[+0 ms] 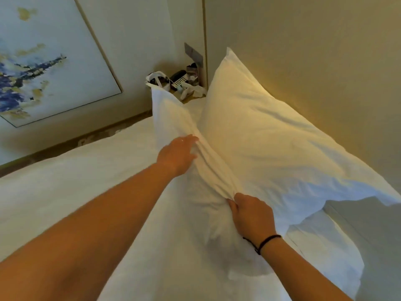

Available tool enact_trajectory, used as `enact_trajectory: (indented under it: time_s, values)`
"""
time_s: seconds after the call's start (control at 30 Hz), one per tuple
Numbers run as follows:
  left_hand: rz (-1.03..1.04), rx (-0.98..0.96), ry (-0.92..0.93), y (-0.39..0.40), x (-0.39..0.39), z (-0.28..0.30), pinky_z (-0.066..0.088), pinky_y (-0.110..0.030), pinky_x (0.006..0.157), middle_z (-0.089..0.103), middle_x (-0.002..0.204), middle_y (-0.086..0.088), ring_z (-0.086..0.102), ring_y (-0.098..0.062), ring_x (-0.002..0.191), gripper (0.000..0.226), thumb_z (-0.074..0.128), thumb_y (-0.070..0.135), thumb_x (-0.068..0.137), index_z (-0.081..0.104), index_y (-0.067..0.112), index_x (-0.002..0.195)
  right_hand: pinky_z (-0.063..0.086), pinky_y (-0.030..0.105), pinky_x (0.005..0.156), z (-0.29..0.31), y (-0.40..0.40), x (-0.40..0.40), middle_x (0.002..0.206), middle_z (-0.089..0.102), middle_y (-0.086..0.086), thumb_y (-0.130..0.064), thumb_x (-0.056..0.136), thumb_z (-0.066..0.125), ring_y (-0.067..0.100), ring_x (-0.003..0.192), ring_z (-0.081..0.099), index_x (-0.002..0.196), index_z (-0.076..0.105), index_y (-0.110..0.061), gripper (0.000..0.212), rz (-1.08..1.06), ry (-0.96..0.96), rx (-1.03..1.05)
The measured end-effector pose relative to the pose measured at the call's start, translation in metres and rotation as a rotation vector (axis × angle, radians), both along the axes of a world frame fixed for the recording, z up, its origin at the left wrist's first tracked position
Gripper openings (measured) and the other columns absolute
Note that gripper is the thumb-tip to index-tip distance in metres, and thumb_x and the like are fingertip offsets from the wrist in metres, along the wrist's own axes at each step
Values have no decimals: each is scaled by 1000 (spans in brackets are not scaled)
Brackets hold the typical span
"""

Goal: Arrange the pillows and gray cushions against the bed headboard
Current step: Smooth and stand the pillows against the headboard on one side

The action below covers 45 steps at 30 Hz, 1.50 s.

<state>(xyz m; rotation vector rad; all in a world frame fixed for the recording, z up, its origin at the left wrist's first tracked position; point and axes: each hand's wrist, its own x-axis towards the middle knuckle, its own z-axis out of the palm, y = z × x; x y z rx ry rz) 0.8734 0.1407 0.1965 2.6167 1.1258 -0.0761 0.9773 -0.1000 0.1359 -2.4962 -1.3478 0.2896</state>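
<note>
White cotton bunches under both hands: the left hand pinches the upper edge of the front pillow, and the right hand clutches a fold of the same edge nearer the camera. Just beyond that gripped edge, touching it, a second pillow leans on the beige headboard. Below both hands spreads the white bed; past the left hand's fingertips sits a cluttered nightstand.
</note>
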Motion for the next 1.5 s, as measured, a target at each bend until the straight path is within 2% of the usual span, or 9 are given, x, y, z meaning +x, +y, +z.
enact_trajectory:
  time_s: [0.1, 0.2, 0.47, 0.7, 0.87, 1.0, 1.23, 1.33, 1.5]
  values:
    - [42, -326, 30, -78, 33, -80, 24, -48, 119, -12, 166, -2, 11, -27, 151, 90, 56, 52, 93, -2, 29, 157, 46, 33, 57, -39, -11, 60, 64, 44, -7, -53, 101, 29, 18, 61, 47, 77, 39, -26, 38, -147, 101, -122]
    - [116, -543, 34, -127, 26, -132, 28, -40, 115, -29, 161, -4, 18, -29, 150, 105, 59, 61, 86, -21, 38, 151, 37, 32, 54, -59, -23, 76, 71, 48, -11, -73, 91, 25, 15, 66, 48, 91, 40, -34, 41, -108, 155, -87]
    - [301, -587, -229, -116, 28, -137, 23, -38, 117, 3, 165, 3, 13, -17, 151, 94, 58, 65, 85, 1, 38, 155, 37, 28, 49, -63, -40, 74, 66, 56, -7, -94, 68, 26, 11, 57, 53, 79, 39, -28, 68, -68, 367, -232]
    - [418, -596, -227, -137, 35, -145, 27, -46, 117, -1, 166, 2, 18, -25, 150, 100, 38, 88, 71, -7, 47, 151, 57, 45, 83, -52, -67, 122, 101, 73, 22, -72, 72, 64, 37, 92, 70, 99, 74, -2, 76, -532, 1601, -163]
    - [421, -623, -254, -152, 29, -144, 29, -45, 117, -1, 166, 4, 19, -23, 150, 113, 40, 95, 60, -8, 47, 151, 45, 42, 68, -47, -78, 127, 78, 60, 21, -31, 89, 69, 31, 72, 58, 75, 58, 0, 35, -420, 1244, 95]
    - [344, -594, -207, -149, 24, -139, 28, -41, 117, 4, 166, 5, 18, -19, 150, 104, 52, 80, 75, -5, 42, 154, 40, 25, 49, -30, -82, 152, 59, 50, 11, -35, 93, 63, 18, 51, 50, 64, 46, -10, 42, -332, 750, 382]
    - [238, -613, -112, -152, 11, -129, 26, -40, 119, 7, 166, 6, 19, -17, 150, 97, 61, 59, 86, -2, 36, 156, 33, 33, 51, -62, -91, 142, 55, 46, 1, -32, 99, 53, 19, 52, 43, 63, 42, -15, 42, -329, 362, -37]
    - [238, -611, -91, -153, -14, -124, 35, -39, 115, 19, 164, 5, 38, -22, 142, 93, 62, 55, 88, 0, 37, 156, 45, 35, 63, -40, -81, 130, 86, 65, 1, -34, 96, 58, 22, 76, 60, 85, 62, -23, 16, -380, 277, 151]
    - [475, -564, -66, -155, -86, -119, 46, -34, 100, 50, 146, -1, 60, -21, 118, 89, 59, 56, 90, -1, 41, 154, 45, 44, 94, -3, -33, 69, 127, 58, 8, -30, 89, 68, 28, 117, 54, 124, 58, -16, 39, -82, 161, 338]
